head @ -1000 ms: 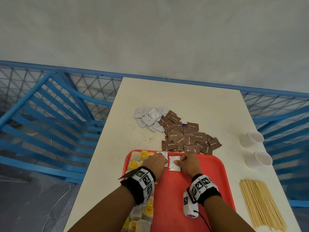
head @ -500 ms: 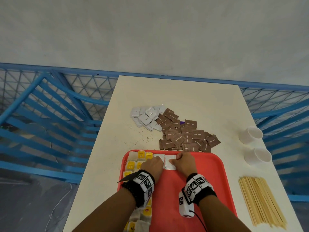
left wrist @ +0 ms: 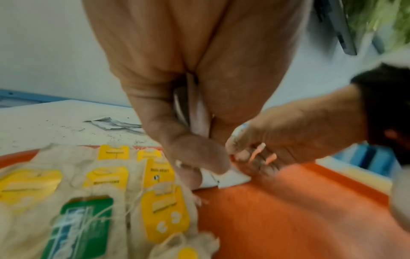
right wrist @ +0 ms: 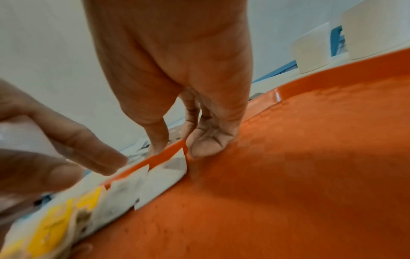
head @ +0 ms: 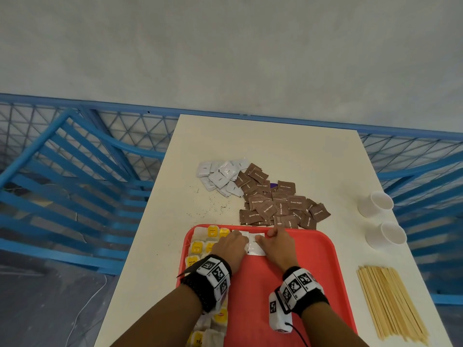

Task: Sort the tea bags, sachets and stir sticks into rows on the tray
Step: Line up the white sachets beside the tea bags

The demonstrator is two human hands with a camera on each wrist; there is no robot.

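A red tray (head: 313,271) sits at the near table edge, with tea bags (head: 198,246) in rows down its left side. Two white sachets lie along the far rim; the right one (head: 255,247) leans on the rim in the right wrist view (right wrist: 164,173). My right hand (head: 274,242) pinches its far right corner between thumb (right wrist: 206,145) and forefinger. My left hand (head: 231,244) has its fingertips at the sachet's left edge (left wrist: 230,177) and seems to hold more white sachets in its curled fingers. Loose white sachets (head: 220,176) and brown sachets (head: 275,204) are piled beyond the tray. Stir sticks (head: 390,301) lie to the right.
Two white paper cups (head: 375,204) (head: 385,235) stand near the table's right edge. Dark crumbs are scattered on the table left of the brown pile. Blue metal racks surround the table on the left, right and far sides.
My right hand has slid the white sachet left and toward the far rim, up beside the first one. My left hand has stayed at its left edge.
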